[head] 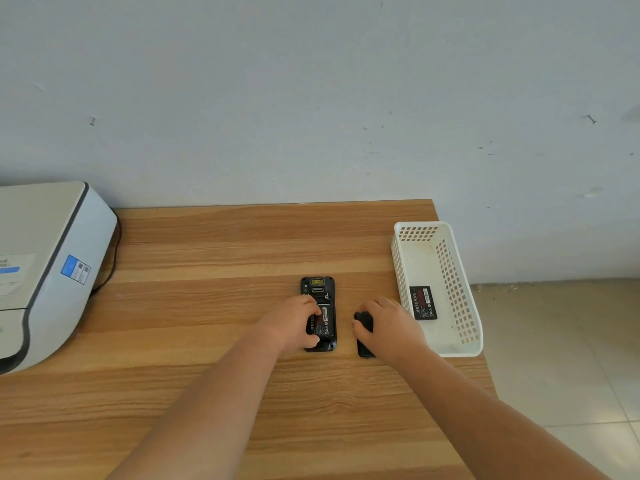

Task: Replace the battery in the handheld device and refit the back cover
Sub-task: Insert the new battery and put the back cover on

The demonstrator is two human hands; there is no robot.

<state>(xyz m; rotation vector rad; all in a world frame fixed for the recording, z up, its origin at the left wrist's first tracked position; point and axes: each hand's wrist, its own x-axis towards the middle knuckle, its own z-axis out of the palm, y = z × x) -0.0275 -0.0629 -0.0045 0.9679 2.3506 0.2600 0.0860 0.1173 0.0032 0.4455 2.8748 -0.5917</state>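
Observation:
The black handheld device (318, 285) lies face down on the wooden table (207, 306), its back open. A black battery (327, 323) with a red-and-white label sits in its compartment. My left hand (289, 325) grips the device's left side, thumb and fingertips touching the battery. To the right, the black back cover (364, 337) lies flat on the table, and my right hand (389, 325) rests over it with fingers curled on its edge. A second battery (422, 303) lies in the white basket (460, 306).
A grey-white printer (45, 265) with a black cable stands at the table's left. The perforated basket sits at the table's right edge, beyond which is tiled floor (571, 341). A pale wall runs behind the table.

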